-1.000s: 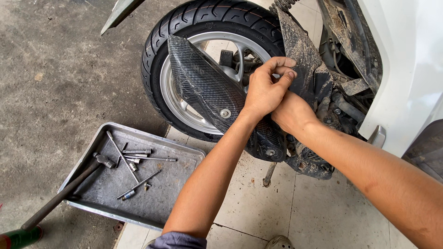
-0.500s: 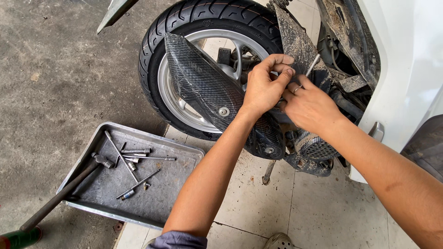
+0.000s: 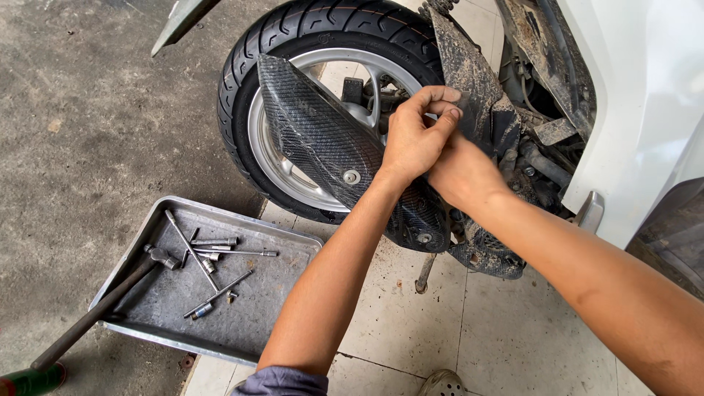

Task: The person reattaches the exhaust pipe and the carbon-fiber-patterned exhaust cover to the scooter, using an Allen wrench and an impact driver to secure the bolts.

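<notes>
Mud flap (image 3: 469, 81), dirty and black, hanging just right of the tyre (image 3: 293, 29) at the far side of the scene, under the white body panel (image 3: 631, 110). Pinched at its left edge by the left hand (image 3: 414, 139), thumb and fingers (image 3: 444, 94) closed narrow on the rim of the flap. Impossible to tell whether some small fastener sits between those fingertips. Right hand (image 3: 462, 172) tucked behind and below the left, touching it and mostly hidden. Cannot tell whether that hand is closed on anything or only bracing.

Best done, probably, with a light pinch and small moves. Thin, gritty plastic like this likely to slip or crack under a hard pull. Worth bracing the flap from behind with the hidden hand, so the edge does not bend away from the fingers. Wise also to mind the wrists against the dark patterned exhaust cover (image 3: 315, 132), just left of the hands and partly under the left wrist.

Near left on the ground, well apart from the hands: a metal tray (image 3: 257, 315) with a long thin wrench (image 3: 192, 253) and several short bits. A long dark handle (image 3: 95, 315) lying over the tray's near-left rim. Pale tiled floor (image 3: 411, 315) under the arms.
</notes>
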